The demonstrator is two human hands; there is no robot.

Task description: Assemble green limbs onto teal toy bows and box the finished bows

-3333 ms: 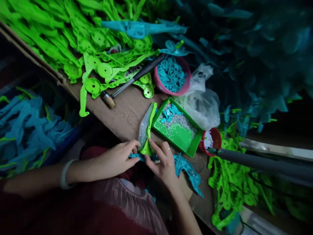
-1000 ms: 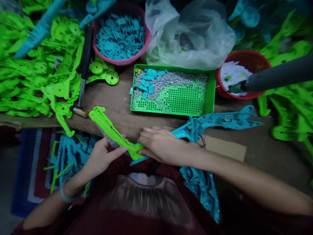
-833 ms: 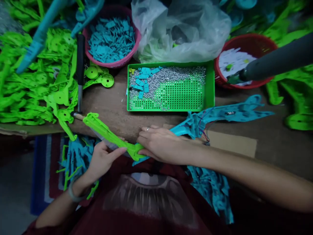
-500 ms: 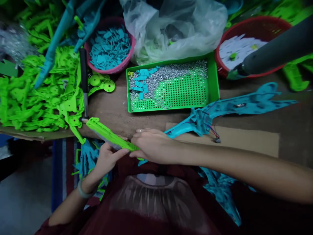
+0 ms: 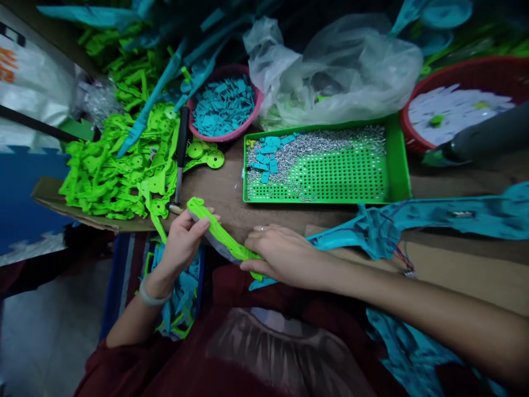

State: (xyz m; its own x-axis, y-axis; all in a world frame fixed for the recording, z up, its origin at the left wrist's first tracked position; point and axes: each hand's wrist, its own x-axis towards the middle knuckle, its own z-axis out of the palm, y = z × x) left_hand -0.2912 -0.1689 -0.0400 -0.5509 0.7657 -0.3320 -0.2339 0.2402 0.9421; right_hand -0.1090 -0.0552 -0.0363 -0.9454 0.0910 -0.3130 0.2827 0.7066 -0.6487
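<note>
A long bright green plastic part point(image 5: 217, 232) lies across the near edge of the brown table point(image 5: 223, 190), with a clear piece under it. My left hand point(image 5: 182, 242) grips its upper end, thumb on top. My right hand point(image 5: 281, 255) is closed over its lower end, a ring on one finger. A teal plastic piece point(image 5: 262, 283) pokes out below my right hand. Just right of that hand lies a long teal part point(image 5: 413, 218) with thin red and blue wires.
A green perforated tray point(image 5: 372, 182) holds small silver screws and several teal clips. Behind it: a pink bowl of teal clips point(image 5: 223, 105), a clear plastic bag point(image 5: 334, 71), a red basket point(image 5: 454, 105). A hammer point(image 5: 179, 157) rests beside a heap of green parts point(image 5: 119, 165). A grey bar point(image 5: 483, 138) reaches in from the right.
My left hand has slid up the green part toward its upper end. The view has shifted, so the table contents sit further right in the picture. My right hand stays on the lower end.
</note>
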